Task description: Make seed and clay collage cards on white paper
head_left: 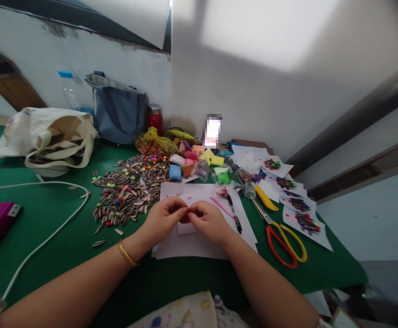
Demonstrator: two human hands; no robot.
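Observation:
My left hand (166, 221) and my right hand (212, 224) meet over white paper sheets (166, 248), fingertips pinched together. Something small and dark reddish shows just below the fingertips, but I cannot make out what it is. Under the hands lies a smaller white paper piece (184, 228). A thin pink strip (222, 206) and a black pen (237, 224) lie on the sheets to the right of my right hand. Left of my left hand spreads a pile of striped sunflower seeds (126, 200), with small coloured pieces among them.
Red-and-yellow scissors (274, 228) and a yellow utility knife (266, 197) lie at right, beside cards with seed decorations (308, 223). Soft-looking coloured blocks (175, 172) sit behind the paper. A phone (213, 131) leans at the wall. A white cable (53, 232) crosses the left side.

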